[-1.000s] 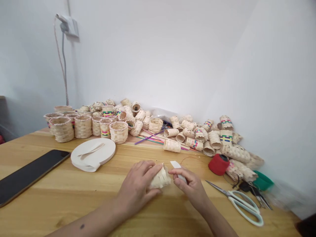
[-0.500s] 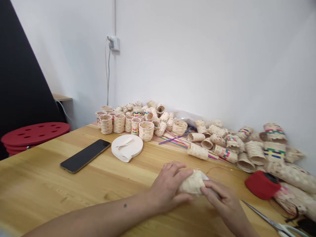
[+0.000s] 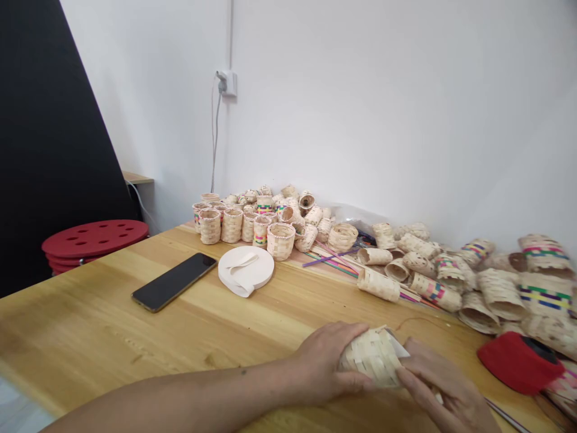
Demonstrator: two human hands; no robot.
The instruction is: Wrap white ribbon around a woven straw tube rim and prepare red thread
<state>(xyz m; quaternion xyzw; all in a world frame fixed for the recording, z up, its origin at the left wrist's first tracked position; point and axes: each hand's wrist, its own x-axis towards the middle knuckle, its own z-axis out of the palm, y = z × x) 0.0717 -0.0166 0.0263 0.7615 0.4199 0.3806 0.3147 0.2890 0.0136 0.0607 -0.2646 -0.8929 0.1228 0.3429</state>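
Note:
A small woven bamboo basket (image 3: 375, 358) lies on its side between my hands, just above the table near its front. My left hand (image 3: 327, 364) wraps round the closed end of it, thumb below and fingers over the top. At the mouth, the fingers of my right hand (image 3: 444, 382) pinch the rim, where a strip of white material (image 3: 396, 344) shows inside. Whether the right fingers hold the rim alone or the white strip too, I cannot tell.
A roll of white tape (image 3: 246, 270) and a black phone (image 3: 175, 281) lie on the wooden table (image 3: 90, 337). Woven baskets (image 3: 280, 242) crowd along the wall. A red object (image 3: 518, 364) and part of the scissors (image 3: 507, 415) are at the right. Red stools (image 3: 94, 237) stand left.
The view has turned a little left, so the table things appear further right. Both hands still hold the basket, now lower in view, and the scissors are mostly out of sight.

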